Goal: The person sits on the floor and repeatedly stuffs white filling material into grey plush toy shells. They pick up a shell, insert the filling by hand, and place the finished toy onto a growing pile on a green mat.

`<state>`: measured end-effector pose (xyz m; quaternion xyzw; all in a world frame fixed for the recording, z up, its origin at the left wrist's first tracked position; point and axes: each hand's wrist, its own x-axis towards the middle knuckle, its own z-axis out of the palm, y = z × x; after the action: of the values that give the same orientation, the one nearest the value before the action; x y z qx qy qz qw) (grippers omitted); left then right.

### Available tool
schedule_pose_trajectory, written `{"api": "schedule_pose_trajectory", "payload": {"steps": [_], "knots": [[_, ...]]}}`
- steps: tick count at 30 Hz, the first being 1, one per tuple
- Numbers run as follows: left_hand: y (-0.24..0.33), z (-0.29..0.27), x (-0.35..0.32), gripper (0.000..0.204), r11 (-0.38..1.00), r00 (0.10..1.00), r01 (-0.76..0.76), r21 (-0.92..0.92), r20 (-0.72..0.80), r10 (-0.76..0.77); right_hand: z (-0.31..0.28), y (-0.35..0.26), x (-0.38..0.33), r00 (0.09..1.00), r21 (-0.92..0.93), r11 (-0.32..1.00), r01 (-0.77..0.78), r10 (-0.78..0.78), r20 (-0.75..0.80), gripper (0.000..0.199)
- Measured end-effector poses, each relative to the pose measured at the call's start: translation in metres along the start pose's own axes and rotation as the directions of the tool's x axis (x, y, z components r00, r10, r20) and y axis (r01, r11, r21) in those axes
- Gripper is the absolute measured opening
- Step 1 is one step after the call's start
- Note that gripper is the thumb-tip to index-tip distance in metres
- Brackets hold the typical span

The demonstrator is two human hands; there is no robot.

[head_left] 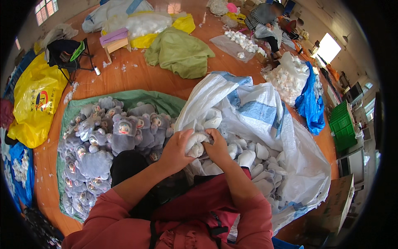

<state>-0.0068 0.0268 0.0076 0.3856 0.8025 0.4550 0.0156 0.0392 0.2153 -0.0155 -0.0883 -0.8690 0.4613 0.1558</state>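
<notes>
Both hands meet over the mouth of a large white woven sack (306, 157) with blue stripes. My left hand (177, 151) is closed round a small white and grey plush piece (195, 144). From the other side my right hand (217, 148) pinches the edge of the same piece, thumb and fingers together. Just past the hands, more white and grey plush pieces (261, 166) fill the sack. On the left, a heap of grey plush dolls (95, 164) with small faces and rounded ears lies on a green sheet (166, 99). What my left fingers cover is hidden.
Ahead lie an olive-green cloth (180, 54) and a small wooden stool (115, 43). A yellow bag (37, 99) and a folding chair (68, 54) stand at the left. To the right are a blue bag (310, 103), a green crate (343, 126) and a cardboard box (338, 203). Another person (265, 25) sits far off.
</notes>
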Motion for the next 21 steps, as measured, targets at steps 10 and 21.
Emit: {"api": "schedule_pose_trajectory", "payload": {"steps": [10, 21], "knots": [[-0.011, 0.015, 0.0, 0.071, 0.995, 0.996, 0.079, 0.064, -0.051, -0.076, -0.002, -0.005, -0.005, 0.998, 0.025, 0.999, -0.043, 0.044, -0.032, 0.033], [-0.011, 0.024, -0.004, 0.065, 0.996, 0.994, 0.028, 0.085, -0.108, -0.019, 0.015, 0.001, -0.005, 0.994, -0.106, 0.991, -0.087, 0.08, -0.068, 0.026]]}}
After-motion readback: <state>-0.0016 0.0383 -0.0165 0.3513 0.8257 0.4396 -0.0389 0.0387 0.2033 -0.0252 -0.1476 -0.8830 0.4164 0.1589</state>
